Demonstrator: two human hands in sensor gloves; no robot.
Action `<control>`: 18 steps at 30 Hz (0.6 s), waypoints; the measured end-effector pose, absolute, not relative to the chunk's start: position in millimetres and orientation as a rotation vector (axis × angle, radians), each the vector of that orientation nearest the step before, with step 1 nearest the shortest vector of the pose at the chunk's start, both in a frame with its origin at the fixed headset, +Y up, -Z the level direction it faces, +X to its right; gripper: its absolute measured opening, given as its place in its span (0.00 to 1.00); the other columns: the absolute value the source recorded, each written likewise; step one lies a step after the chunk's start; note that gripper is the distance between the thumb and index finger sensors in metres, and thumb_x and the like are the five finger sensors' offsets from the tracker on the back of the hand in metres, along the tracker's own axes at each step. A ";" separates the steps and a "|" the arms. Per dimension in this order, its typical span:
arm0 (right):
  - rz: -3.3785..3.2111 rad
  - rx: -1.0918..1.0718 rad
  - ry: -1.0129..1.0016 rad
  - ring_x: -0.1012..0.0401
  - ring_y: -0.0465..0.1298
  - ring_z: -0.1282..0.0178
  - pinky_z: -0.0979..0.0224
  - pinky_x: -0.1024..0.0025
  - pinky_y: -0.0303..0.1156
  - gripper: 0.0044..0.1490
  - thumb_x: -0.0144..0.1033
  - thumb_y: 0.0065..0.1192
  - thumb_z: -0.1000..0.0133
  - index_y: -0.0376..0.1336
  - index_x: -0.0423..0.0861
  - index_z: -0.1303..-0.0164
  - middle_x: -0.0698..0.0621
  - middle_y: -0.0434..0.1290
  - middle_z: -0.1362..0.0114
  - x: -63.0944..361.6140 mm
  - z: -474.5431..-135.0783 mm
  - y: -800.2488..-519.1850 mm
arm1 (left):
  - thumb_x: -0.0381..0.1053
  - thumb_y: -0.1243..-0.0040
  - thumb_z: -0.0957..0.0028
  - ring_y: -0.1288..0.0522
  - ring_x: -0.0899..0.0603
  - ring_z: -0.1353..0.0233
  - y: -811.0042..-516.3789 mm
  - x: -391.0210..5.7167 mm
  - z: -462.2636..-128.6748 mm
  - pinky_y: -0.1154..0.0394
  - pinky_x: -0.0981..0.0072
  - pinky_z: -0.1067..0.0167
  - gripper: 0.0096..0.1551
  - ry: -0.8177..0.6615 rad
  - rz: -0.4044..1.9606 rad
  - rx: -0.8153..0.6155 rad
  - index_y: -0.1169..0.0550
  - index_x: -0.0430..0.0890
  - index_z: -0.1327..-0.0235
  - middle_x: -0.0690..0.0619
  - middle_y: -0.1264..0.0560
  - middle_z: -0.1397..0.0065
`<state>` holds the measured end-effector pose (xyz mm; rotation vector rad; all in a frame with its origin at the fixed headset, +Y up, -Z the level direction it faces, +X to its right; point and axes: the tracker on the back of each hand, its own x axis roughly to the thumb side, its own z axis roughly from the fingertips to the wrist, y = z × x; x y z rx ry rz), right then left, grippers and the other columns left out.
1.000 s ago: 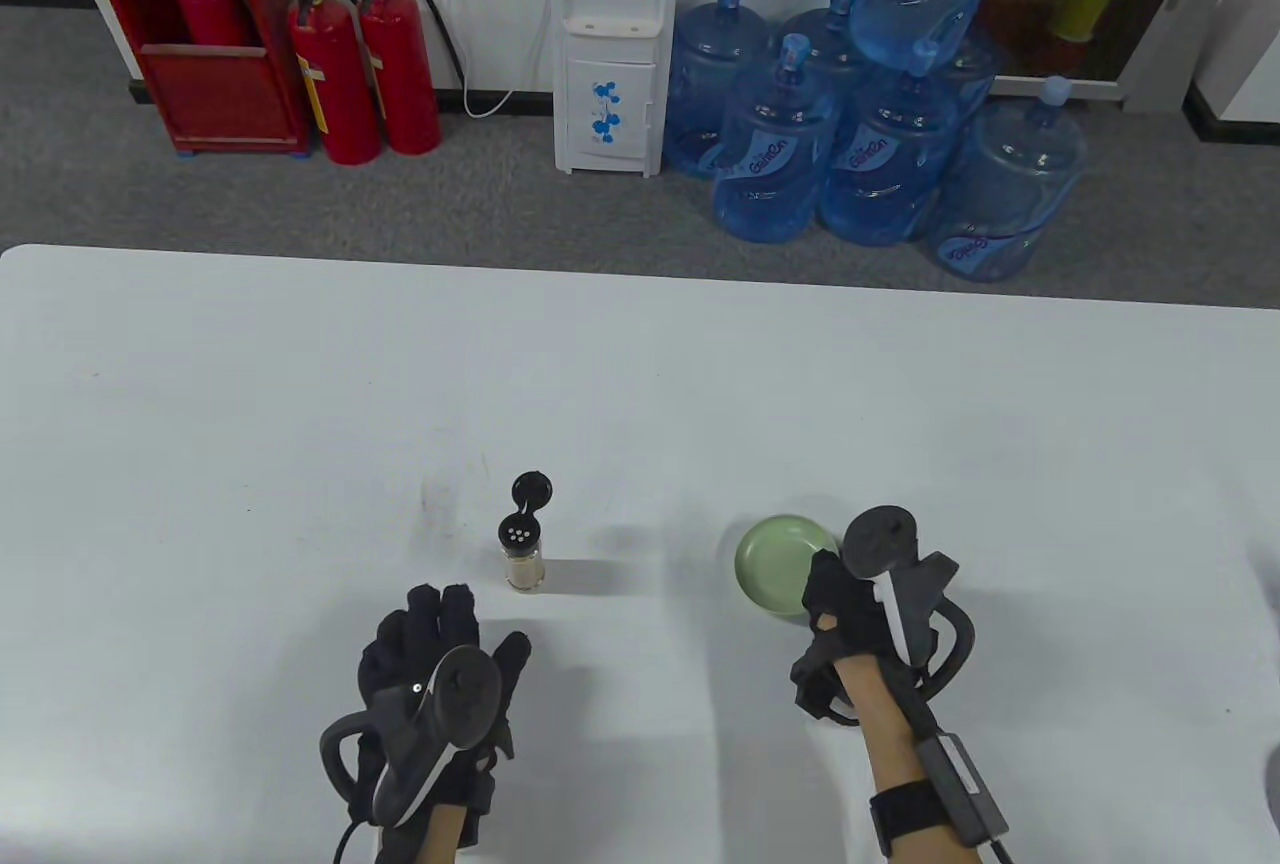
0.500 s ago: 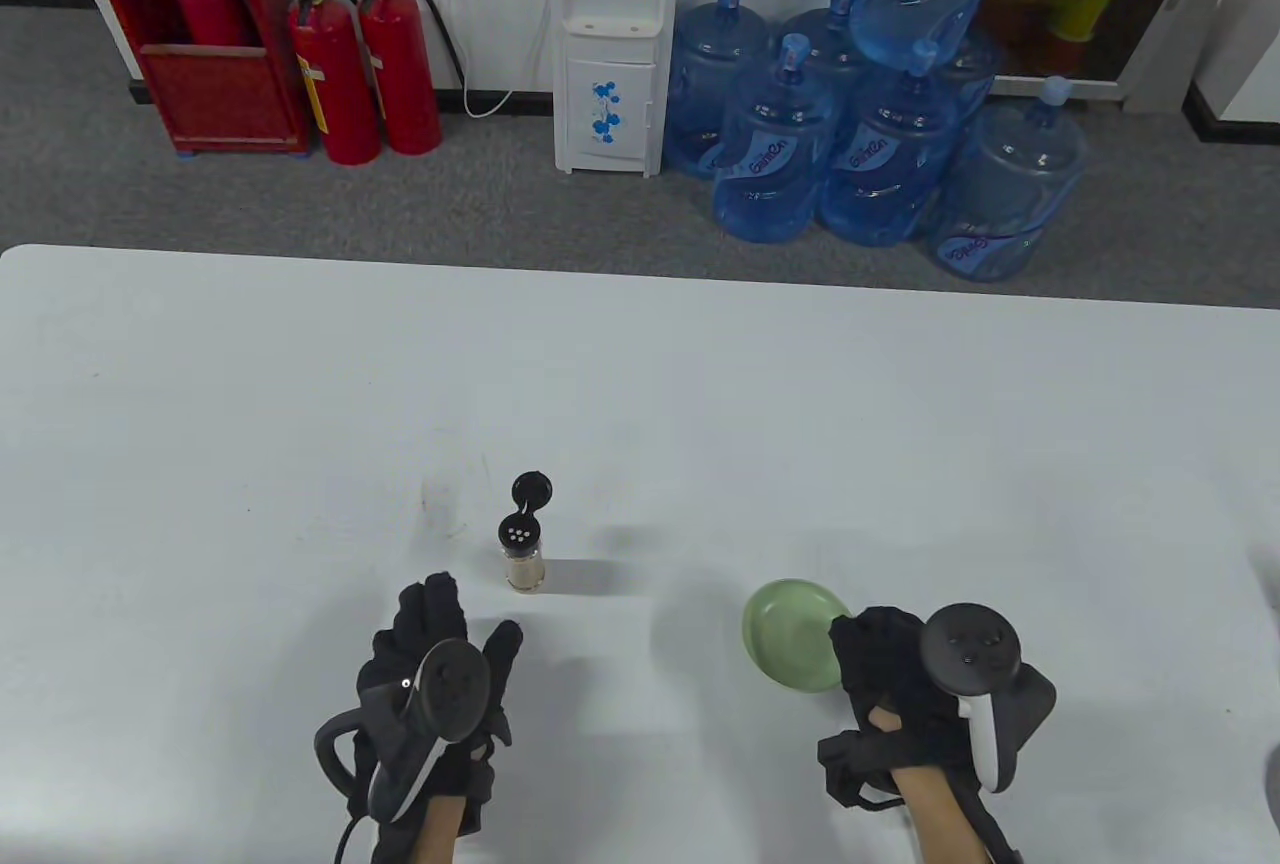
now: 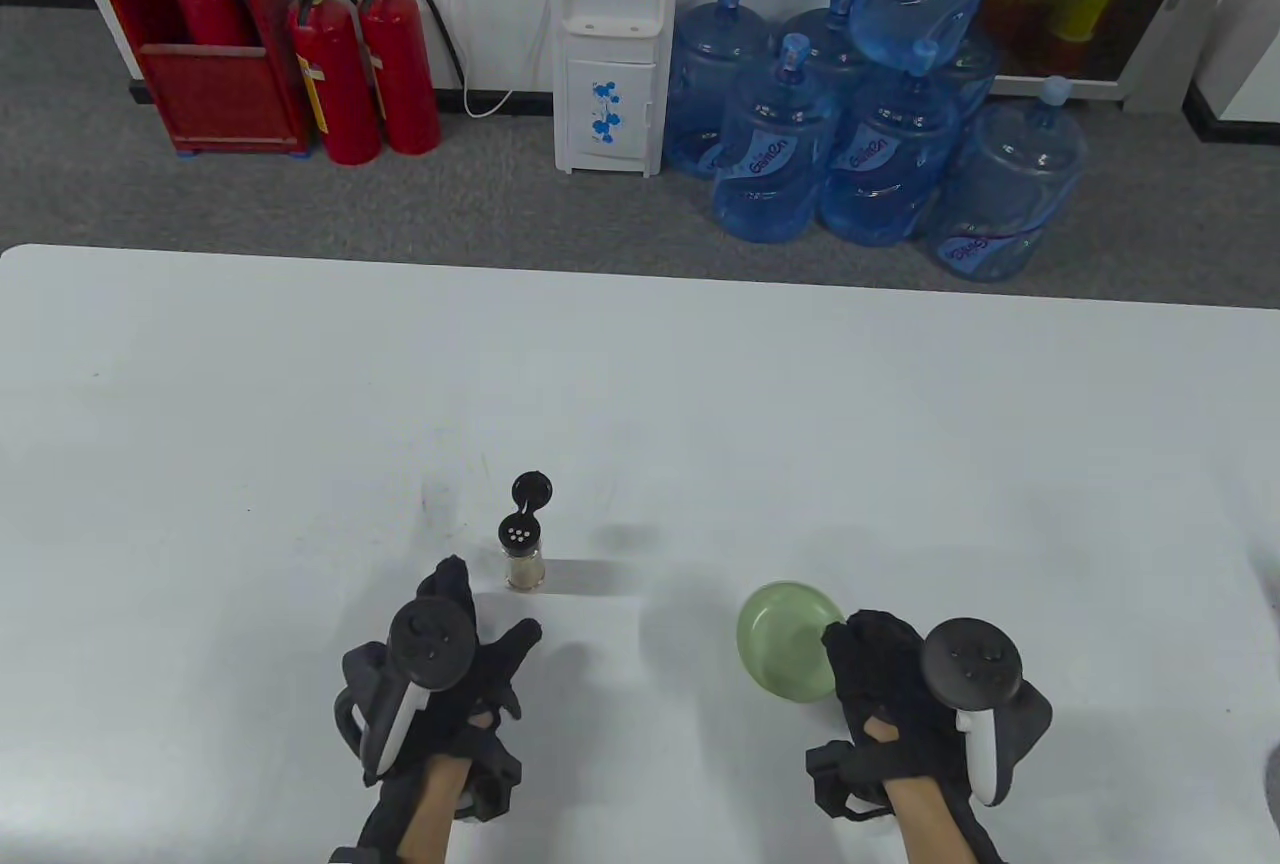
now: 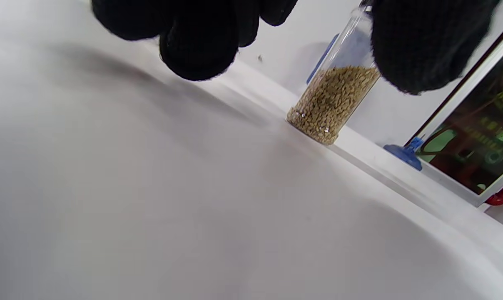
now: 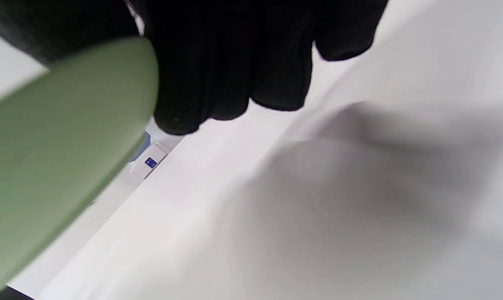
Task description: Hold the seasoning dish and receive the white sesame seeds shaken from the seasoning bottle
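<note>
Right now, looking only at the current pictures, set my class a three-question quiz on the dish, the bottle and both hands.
1. True or false: the seasoning bottle's flip cap is closed.
2. Which hand holds the green dish? A left hand; B right hand; C neither.
3. Fill in: the bottle stands upright on the ____, just ahead of the left hand's fingers.

Key: 1 false, the cap is flipped open and the shaker holes show; 2 B; 3 table.

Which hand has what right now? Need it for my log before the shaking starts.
Left hand: open, beside the seasoning bottle, not gripping it.
Right hand: holds the green dish by its rim.
</note>
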<state>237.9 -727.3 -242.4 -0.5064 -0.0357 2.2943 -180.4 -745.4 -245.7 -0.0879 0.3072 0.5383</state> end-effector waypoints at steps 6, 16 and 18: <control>2.302 -0.494 -0.022 0.54 0.74 0.28 0.20 0.48 0.62 0.25 0.55 0.72 0.51 0.78 0.48 0.57 0.55 0.74 0.30 237.3 -244.3 -727.4 | 0.69 0.29 0.56 0.27 0.44 0.34 -749.1 -175.5 -276.6 0.29 0.52 0.35 0.59 0.377 0.672 -0.105 0.45 0.52 0.17 0.51 0.45 0.15; 2.329 -0.485 -0.003 0.54 0.74 0.28 0.20 0.48 0.62 0.25 0.55 0.72 0.51 0.78 0.48 0.56 0.55 0.74 0.30 233.3 -244.2 -729.3 | 0.72 0.34 0.53 0.26 0.49 0.35 -751.3 -160.6 -293.5 0.29 0.58 0.32 0.47 0.431 0.542 -0.124 0.43 0.66 0.24 0.64 0.40 0.18; 2.335 -0.487 -0.007 0.53 0.74 0.28 0.20 0.48 0.62 0.25 0.55 0.72 0.51 0.78 0.48 0.56 0.55 0.74 0.30 233.4 -243.5 -729.3 | 0.72 0.34 0.53 0.25 0.50 0.36 -750.6 -159.2 -292.8 0.29 0.59 0.32 0.43 0.425 0.530 -0.115 0.40 0.67 0.27 0.67 0.36 0.20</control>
